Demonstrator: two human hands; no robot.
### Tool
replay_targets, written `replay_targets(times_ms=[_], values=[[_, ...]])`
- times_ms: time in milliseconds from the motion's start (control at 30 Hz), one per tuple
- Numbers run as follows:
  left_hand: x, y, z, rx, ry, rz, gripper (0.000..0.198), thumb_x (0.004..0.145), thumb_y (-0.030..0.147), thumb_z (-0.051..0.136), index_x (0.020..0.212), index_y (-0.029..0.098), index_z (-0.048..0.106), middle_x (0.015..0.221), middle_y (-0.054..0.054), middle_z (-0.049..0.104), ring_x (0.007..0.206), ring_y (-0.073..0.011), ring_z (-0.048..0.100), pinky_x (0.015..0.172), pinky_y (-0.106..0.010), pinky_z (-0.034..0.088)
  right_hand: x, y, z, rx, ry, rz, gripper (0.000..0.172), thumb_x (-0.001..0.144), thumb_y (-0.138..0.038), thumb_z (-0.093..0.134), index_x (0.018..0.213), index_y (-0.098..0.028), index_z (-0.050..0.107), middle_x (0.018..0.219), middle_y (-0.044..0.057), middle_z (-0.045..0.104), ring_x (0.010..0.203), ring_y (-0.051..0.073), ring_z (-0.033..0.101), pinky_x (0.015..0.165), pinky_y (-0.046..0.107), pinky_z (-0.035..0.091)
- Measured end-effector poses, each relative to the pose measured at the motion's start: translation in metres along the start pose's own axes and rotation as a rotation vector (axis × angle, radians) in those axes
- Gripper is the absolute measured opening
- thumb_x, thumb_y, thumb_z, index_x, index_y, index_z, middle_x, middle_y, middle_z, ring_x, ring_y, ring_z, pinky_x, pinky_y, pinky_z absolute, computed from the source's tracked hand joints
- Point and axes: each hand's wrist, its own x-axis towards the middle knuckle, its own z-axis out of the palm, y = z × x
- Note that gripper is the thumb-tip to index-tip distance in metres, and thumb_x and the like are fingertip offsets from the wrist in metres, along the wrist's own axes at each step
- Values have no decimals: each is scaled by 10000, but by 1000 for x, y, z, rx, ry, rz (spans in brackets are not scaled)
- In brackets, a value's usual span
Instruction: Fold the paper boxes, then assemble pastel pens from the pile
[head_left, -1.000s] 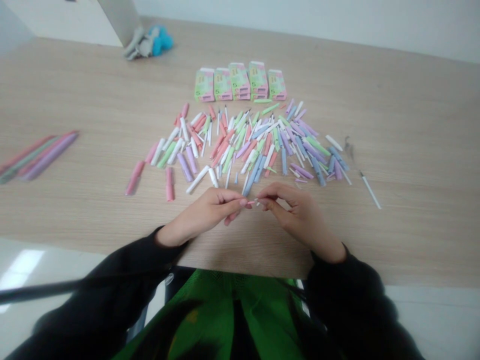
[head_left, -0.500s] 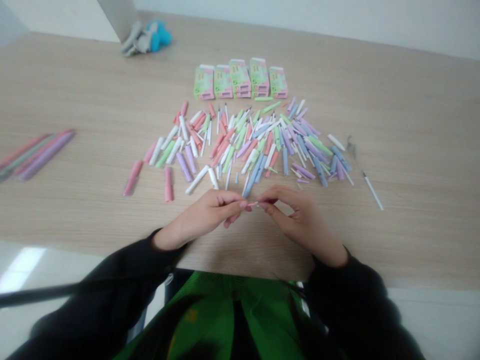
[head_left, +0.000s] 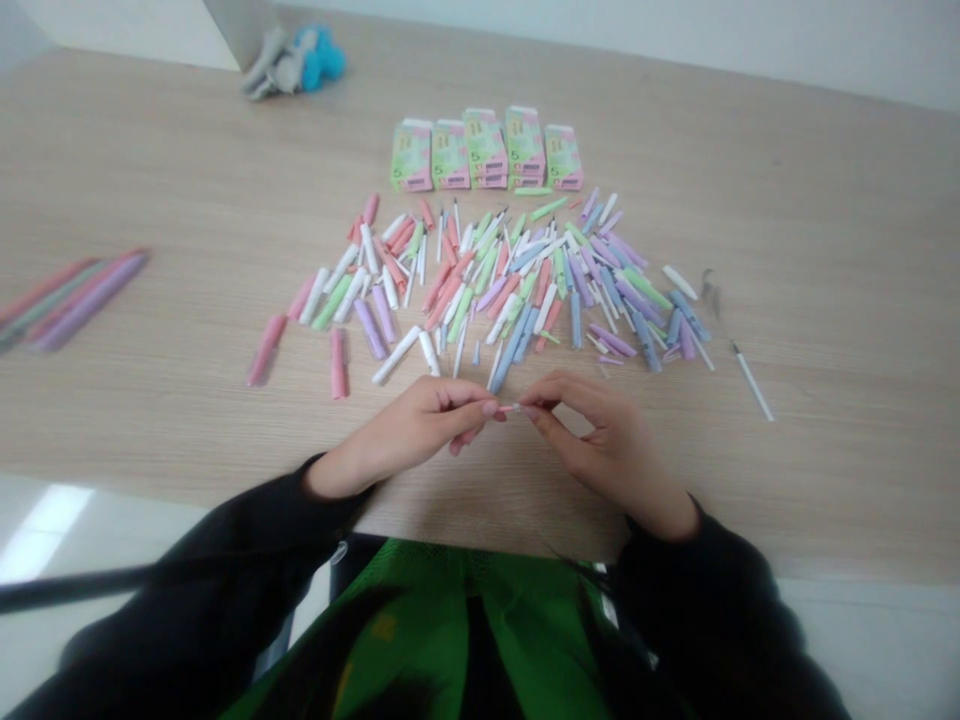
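Observation:
Near the table's front edge, my left hand [head_left: 442, 418] is closed, pinching a small pink piece [head_left: 507, 408] between thumb and finger. From the right, my right hand [head_left: 592, 430] pinches the other end of it, where a small whitish tip shows; the detail is blurred. Just beyond my fingertips spreads a pile of pen parts [head_left: 487, 280] in pink, white, green, purple and blue. A blue barrel [head_left: 511, 350] lies closest to my hands. Two pink barrels [head_left: 339, 364] lie apart at the pile's left front.
Small green and pink boxes [head_left: 484, 145] stand in a row behind the pile. Long pink, green and purple pieces [head_left: 90, 300] lie at the far left. A grey and blue plush item [head_left: 296, 62] sits at the back left. One white refill [head_left: 752, 380] lies to the right.
The view has shifted slightly, so the boxes and pile appear a little higher and to the right. Both hands keep nearly the same pinch on the small piece.

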Motion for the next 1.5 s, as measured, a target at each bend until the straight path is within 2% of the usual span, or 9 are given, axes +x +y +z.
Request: replay_targets(times_ms=[200, 367, 800, 967, 1067, 1167, 1300, 1400, 1500], values=[[0, 2, -1, 27, -11, 1, 304, 975, 384, 544, 833, 151, 677, 577, 47, 510, 546, -95, 473, 560, -233, 358, -3, -2, 1, 34, 0, 35, 151, 929, -109, 597, 942, -233, 683, 910, 6, 732, 862, 161, 683, 794, 301, 538], [0, 5, 0, 42, -31, 29, 299, 976, 346, 535, 787, 147, 654, 573, 50, 509, 539, -87, 473, 553, -223, 363, -6, 0, 4, 63, 16, 72, 152, 926, -105, 607, 932, -237, 684, 874, -15, 722, 828, 146, 675, 769, 286, 537], [-5, 11, 3, 87, 35, 6, 258, 964, 288, 580, 778, 144, 687, 561, 55, 524, 526, -72, 485, 529, -193, 378, -7, -2, 11, 56, 5, 69, 146, 934, -107, 618, 960, -229, 693, 891, -10, 732, 830, 145, 692, 760, 274, 551], [-4, 7, 4, 14, 34, 3, 229, 966, 313, 583, 898, 144, 722, 593, 47, 559, 532, -79, 511, 531, -197, 409, -6, 0, 17, 35, 37, 25, 173, 935, -91, 627, 997, -228, 711, 914, -7, 740, 858, 133, 700, 771, 252, 555], [-5, 5, 2, -30, 42, 57, 249, 982, 289, 550, 907, 129, 726, 673, 10, 621, 609, -96, 568, 604, -211, 469, -6, 2, 17, 27, 71, -11, 244, 946, -74, 608, 1107, -218, 721, 962, 14, 722, 891, 128, 688, 781, 251, 550], [-6, 5, 1, -85, 1, 102, 247, 988, 259, 532, 928, 124, 731, 762, -24, 680, 681, -110, 615, 664, -224, 503, -7, 4, 16, 40, 80, -63, 324, 954, -53, 577, 1187, -229, 718, 939, 22, 689, 857, 124, 664, 735, 252, 541], [-5, 5, 1, -172, -41, 77, 199, 966, 228, 581, 1075, 135, 718, 831, -35, 747, 581, -85, 598, 606, -215, 496, -8, 4, 14, 61, 60, -118, 343, 947, -29, 573, 1169, -238, 730, 921, 22, 674, 846, 122, 651, 722, 247, 533], [-4, 5, 1, -273, -12, 57, 333, 952, 227, 625, 1275, 148, 618, 840, -39, 776, 508, -73, 585, 561, -207, 484, -8, 4, 14, 71, 68, -142, 319, 946, -41, 586, 1155, -233, 730, 941, 24, 683, 865, 120, 659, 739, 243, 539], [-4, 4, -1, -343, -47, 32, 285, 939, 253, 661, 1197, 136, 623, 798, -43, 776, 496, -69, 579, 531, -191, 464, -8, 3, 17, 120, 72, -143, 339, 947, -41, 585, 1182, -246, 717, 955, 19, 685, 879, 117, 663, 760, 241, 548]])
